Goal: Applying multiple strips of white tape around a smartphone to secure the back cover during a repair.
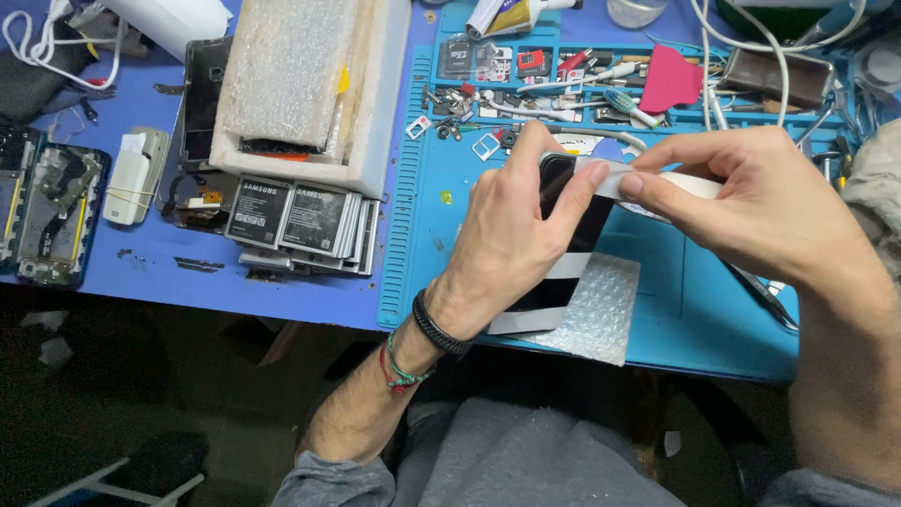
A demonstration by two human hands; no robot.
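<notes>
— Holding a black phone (566, 246) over the blue mat (723, 310), left hand (507, 244) wrapped round its left edge, fingers clamped on it, thumb (577, 192) pressed near the top.

— And the right hand (751, 202)?

— Pinching a white strip (680, 185) at the phone's upper end, thumb and forefinger together on it. Cannot tell whether film or tape.

— Under the phone?

— Lying on the mat, a piece of bubble wrap (605, 319), partly covered by the phone's lower end. Just beside the right wrist, metal tweezers (765, 296).

— Further back on the mat?

— Filling the tray slots, small parts: memory cards (462, 56), a red chip (533, 62), a toothbrush (624, 103), a red pick (672, 80). Crossing over them, white cables (741, 42). Near the top edge, a tube (511, 14).

— Left of the mat?

— Resting on the worktop (150, 258), a stack of batteries (300, 221), just below a white foam box (375, 103) holding bubble-wrapped stuff. Well apart at the far left, an opened phone (56, 216) with its insides showing, and near it a white charger (131, 178) bound with a band.

— On the left wrist?

— Worn there, a black cord band (441, 329) and a red-and-green thread one (402, 371).
</notes>
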